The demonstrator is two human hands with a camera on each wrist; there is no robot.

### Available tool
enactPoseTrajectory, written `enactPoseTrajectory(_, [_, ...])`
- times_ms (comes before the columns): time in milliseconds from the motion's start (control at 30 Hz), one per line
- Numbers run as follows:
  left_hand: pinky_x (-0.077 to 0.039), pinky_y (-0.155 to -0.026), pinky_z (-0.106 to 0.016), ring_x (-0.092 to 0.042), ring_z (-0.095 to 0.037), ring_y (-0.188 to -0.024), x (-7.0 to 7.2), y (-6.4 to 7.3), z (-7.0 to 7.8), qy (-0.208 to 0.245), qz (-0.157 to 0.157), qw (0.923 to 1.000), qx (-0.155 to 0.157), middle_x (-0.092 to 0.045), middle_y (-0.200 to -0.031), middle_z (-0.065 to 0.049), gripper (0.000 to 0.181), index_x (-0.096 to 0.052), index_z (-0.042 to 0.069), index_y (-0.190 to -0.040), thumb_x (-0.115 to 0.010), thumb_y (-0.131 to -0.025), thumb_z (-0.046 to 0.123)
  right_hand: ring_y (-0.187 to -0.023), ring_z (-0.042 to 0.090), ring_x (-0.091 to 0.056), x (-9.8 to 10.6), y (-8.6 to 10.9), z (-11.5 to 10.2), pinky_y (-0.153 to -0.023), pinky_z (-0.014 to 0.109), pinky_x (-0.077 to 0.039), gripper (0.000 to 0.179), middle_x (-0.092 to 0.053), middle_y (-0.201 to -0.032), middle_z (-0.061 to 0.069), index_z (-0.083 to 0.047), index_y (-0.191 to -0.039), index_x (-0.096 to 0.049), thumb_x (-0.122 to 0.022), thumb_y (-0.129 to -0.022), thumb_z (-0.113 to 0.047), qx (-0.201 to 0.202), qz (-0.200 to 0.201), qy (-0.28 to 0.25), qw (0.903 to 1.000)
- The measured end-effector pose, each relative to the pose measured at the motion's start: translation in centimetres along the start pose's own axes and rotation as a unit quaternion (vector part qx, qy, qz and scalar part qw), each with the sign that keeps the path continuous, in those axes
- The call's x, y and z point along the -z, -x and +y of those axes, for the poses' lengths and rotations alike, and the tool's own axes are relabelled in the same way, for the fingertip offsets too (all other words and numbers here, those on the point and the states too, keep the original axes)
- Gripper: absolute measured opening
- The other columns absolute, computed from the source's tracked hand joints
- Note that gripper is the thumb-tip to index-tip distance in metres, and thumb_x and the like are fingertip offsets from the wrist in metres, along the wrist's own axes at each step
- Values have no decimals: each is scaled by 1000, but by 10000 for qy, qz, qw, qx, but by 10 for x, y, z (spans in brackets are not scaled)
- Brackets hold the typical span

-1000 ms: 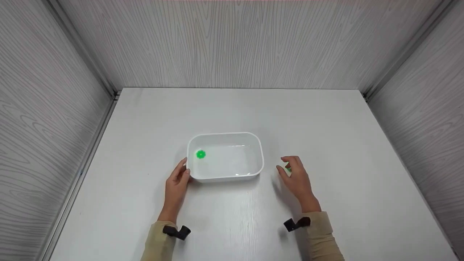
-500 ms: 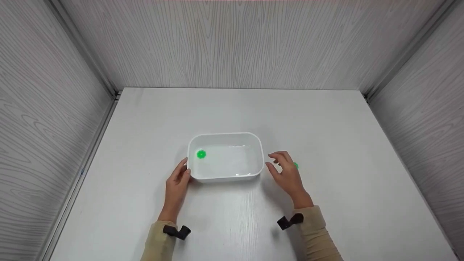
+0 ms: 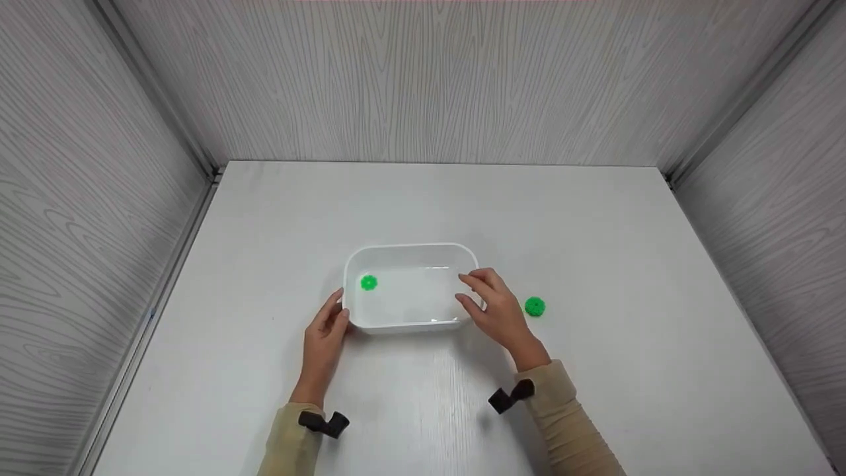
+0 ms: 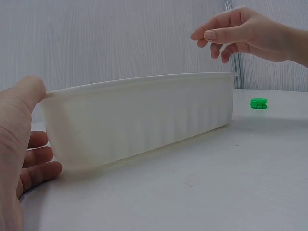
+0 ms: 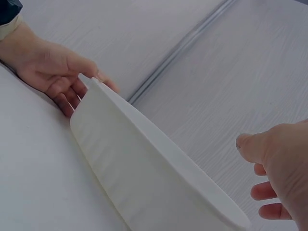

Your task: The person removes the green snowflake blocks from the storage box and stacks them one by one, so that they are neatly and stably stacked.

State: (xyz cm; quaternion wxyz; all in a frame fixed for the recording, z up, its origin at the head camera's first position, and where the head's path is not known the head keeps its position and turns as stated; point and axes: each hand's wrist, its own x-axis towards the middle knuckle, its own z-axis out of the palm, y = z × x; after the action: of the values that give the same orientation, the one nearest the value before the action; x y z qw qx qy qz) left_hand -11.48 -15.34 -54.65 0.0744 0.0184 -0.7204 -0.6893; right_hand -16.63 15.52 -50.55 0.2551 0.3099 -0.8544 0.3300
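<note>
A white rectangular box [image 3: 410, 322] with rounded corners stands on the table. My left hand [image 3: 324, 334] holds its left end, the thumb at the rim and the other fingers curled along the outside wall, as the left wrist view shows. Inside the box, near its left end, lies a small green flower-shaped piece [image 3: 369, 283]. My right hand [image 3: 497, 309] hangs above the box's right rim, fingers loosely bent, and no object shows between them. On the table just right of that hand lies a second green piece [image 3: 535, 307] with a notched edge, looking layered from the side [image 4: 258, 103].
The white table [image 3: 648, 277] is bounded by wood-grain panels at the back [image 3: 423, 79] and both sides. Dark wrist cameras [image 3: 324, 424] are strapped over the tan sleeves [image 3: 562, 410].
My right hand has moved left from beside the green piece on the table to over the box's right rim, uncovering that piece. My left hand and the box have stayed put.
</note>
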Motion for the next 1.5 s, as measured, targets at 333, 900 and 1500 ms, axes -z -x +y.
enactPoseTrajectory(333, [-47, -83, -21, -52, -34, -111, -1, 0, 2, -37, -30, 10000, -30, -54, -122, -23, 43, -46, 10, -137, -54, -95, 16, -87, 18, -55, -17, -21, -6, -73, 29, -50, 34, -56, -103, 9, -1, -113, -65, -72, -82, -14, 289, -187, -46, 9994])
enactPoseTrajectory(900, [-47, -86, -25, -53, -28, -111, -1, 0, 2, -109, -77, 9998, 166, -55, -123, -18, 43, -46, 16, -138, -53, -96, 19, -96, 19, -58, -44, -52, -16, -77, 29, -49, 33, -60, -105, 8, -4, -114, -65, -69, -85, -19, 641, -630, -154, 9958])
enactPoseTrajectory(1500, [-47, -87, -24, -54, -19, -108, 2, -4, -27, -102, 139, 9998, 15, -57, -121, -8, 43, -50, 31, -134, -57, -92, 36, -104, 19, -56, -89, -74, -32, -89, 31, -46, 37, -63, -112, 5, -8, -119, -63, -63, -90, -29, 63, -1955, 139, 9806])
